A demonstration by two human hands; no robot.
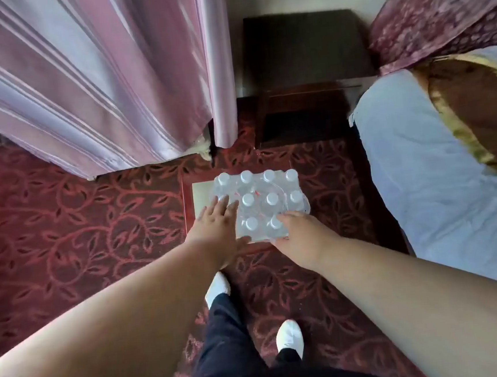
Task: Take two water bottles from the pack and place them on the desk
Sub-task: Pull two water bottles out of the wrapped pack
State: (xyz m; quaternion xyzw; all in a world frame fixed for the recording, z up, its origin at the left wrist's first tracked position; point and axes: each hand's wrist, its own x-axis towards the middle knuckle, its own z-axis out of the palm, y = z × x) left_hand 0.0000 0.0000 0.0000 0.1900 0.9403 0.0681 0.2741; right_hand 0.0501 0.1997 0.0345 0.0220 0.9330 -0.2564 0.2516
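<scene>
A shrink-wrapped pack of water bottles (265, 200) with white caps stands on the red patterned carpet, on a pale square in the floor pattern. My left hand (216, 225) lies flat on the pack's near left corner, fingers spread over the wrap. My right hand (301, 235) rests on the near right corner, its fingertips touching a bottle cap there. Whether those fingers grip the bottle or the wrap cannot be made out. The bottles stay inside the wrap.
A dark wooden desk or nightstand (305, 63) stands beyond the pack against the wall. Pink curtains (96, 81) hang at the left. A bed with white sheet (438, 177) runs along the right. My feet in white slippers (288, 336) stand just before the pack.
</scene>
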